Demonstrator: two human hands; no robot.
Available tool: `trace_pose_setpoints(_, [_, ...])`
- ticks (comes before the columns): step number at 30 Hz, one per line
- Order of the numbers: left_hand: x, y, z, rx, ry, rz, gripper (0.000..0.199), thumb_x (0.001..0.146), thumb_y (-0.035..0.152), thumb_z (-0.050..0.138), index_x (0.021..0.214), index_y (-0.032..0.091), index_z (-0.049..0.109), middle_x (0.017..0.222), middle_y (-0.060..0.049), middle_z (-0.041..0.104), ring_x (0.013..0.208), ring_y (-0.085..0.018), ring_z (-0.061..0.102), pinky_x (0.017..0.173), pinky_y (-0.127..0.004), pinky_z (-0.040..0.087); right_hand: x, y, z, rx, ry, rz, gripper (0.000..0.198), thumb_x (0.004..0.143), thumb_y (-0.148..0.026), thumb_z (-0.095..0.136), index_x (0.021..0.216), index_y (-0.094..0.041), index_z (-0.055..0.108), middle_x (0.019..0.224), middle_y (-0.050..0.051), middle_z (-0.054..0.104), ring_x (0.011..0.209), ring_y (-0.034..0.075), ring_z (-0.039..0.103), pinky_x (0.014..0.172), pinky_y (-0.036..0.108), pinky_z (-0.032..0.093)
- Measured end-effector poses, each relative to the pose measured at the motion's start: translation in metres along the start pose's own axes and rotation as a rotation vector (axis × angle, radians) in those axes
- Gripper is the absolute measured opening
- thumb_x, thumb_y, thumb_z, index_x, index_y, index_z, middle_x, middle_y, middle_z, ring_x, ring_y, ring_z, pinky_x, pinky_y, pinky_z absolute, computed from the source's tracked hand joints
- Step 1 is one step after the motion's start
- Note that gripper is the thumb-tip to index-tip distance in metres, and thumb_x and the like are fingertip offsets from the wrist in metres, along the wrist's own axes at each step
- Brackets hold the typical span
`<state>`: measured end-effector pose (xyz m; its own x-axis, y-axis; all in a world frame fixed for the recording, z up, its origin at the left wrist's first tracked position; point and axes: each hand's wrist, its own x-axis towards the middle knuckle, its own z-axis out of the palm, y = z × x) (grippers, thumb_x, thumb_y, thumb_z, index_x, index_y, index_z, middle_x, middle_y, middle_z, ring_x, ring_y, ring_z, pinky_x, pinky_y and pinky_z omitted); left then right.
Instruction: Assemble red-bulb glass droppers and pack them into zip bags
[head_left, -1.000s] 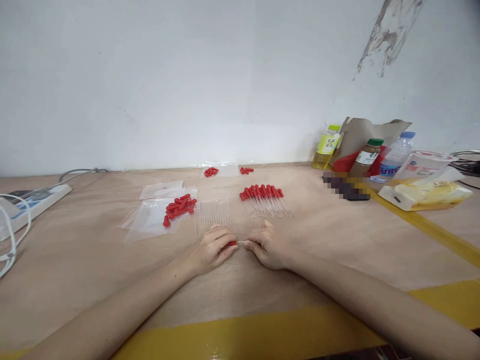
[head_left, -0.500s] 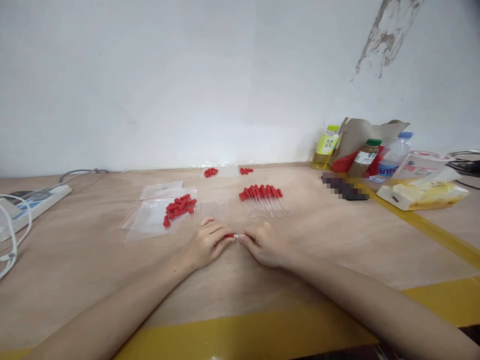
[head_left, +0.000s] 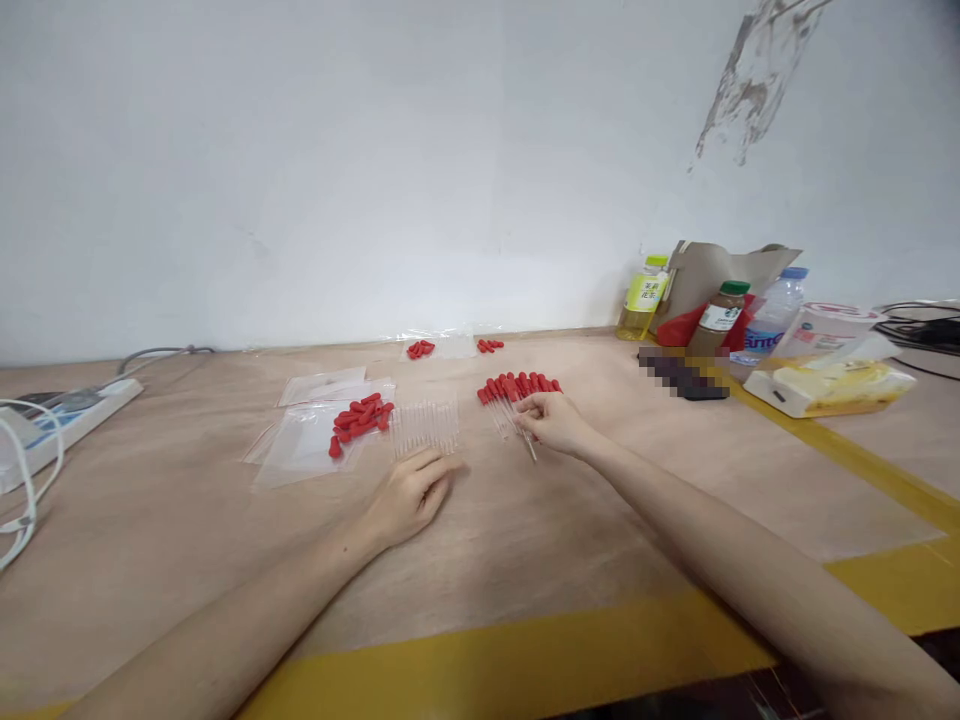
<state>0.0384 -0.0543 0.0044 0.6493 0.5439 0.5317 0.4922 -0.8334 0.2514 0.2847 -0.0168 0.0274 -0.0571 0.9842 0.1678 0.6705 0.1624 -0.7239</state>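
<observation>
My right hand (head_left: 553,420) pinches a glass dropper (head_left: 532,450) with a red rubber bulb, over the row of finished-looking droppers (head_left: 491,412) fanned out with their bulbs toward the wall. It covers part of that row. My left hand (head_left: 416,492) rests on the table, fingers loosely bent and thumb apart from the index finger, with nothing visible in it. Just beyond it lies a row of bare glass tubes (head_left: 425,425). To their left, loose red rubber bulbs (head_left: 360,418) sit on clear plastic bags (head_left: 292,445).
Two small heaps of red bulbs (head_left: 421,350) lie on plastic near the wall. Drink bottles (head_left: 641,300), a paper bag (head_left: 686,270), a dark pixelated object (head_left: 686,378) and a tissue pack (head_left: 829,388) stand right. A power strip (head_left: 82,430) with cables lies left.
My right hand has moved away from the left, up to the dropper row, carrying a dropper. My left hand has let go of the red bulb and stayed nearly in place.
</observation>
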Motion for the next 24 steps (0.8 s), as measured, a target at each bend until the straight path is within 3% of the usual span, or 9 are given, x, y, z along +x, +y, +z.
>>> trace_pose_setpoints(2, [0.001,0.000,0.000,-0.017,-0.008,-0.002,0.029,0.084,0.009,0.038,0.104,0.018,0.057,0.094,-0.008,0.059,0.087,-0.017,0.055,0.076,-0.032,0.045,0.012,-0.005,0.008,-0.075,0.074,0.023,0.019,0.070,-0.023,0.058,0.087,-0.015,0.060,0.071,0.002,0.065,0.066,0.012,0.058,0.063,0.022,0.041])
trace_pose_setpoints(7, [0.002,0.000,0.000,-0.073,-0.082,0.009,0.025,0.085,0.012,0.041,0.100,0.020,0.059,0.098,-0.006,0.059,0.091,-0.018,0.053,0.081,-0.033,0.044,0.033,-0.020,0.029,-0.255,0.138,0.043,0.017,0.073,-0.023,0.055,0.087,-0.016,0.060,0.083,0.006,0.065,0.082,0.017,0.059,0.070,0.024,0.041])
trace_pose_setpoints(11, [0.002,0.001,-0.001,-0.085,-0.104,0.021,0.022,0.085,0.014,0.042,0.097,0.020,0.060,0.097,-0.006,0.059,0.091,-0.017,0.054,0.080,-0.033,0.044,0.039,-0.026,0.042,-0.355,0.155,0.089,0.021,0.079,-0.028,0.046,0.088,-0.016,0.061,0.090,0.011,0.064,0.086,0.021,0.059,0.070,0.029,0.042])
trace_pose_setpoints(17, [0.003,0.002,-0.003,-0.092,-0.116,0.011,0.021,0.085,0.014,0.042,0.094,0.019,0.061,0.096,-0.006,0.058,0.088,-0.016,0.054,0.079,-0.032,0.045,0.040,-0.030,0.054,-0.403,0.151,0.134,0.020,0.076,-0.026,0.048,0.087,-0.017,0.062,0.090,0.011,0.064,0.087,0.025,0.060,0.066,0.031,0.044])
trace_pose_setpoints(24, [0.004,0.003,-0.003,-0.088,-0.118,0.012,0.021,0.086,0.016,0.041,0.093,0.019,0.061,0.094,-0.006,0.058,0.088,-0.017,0.054,0.079,-0.032,0.044,0.038,-0.030,0.052,-0.409,0.144,0.157,0.022,0.075,-0.033,0.051,0.087,-0.018,0.062,0.091,0.011,0.065,0.088,0.025,0.060,0.068,0.032,0.044])
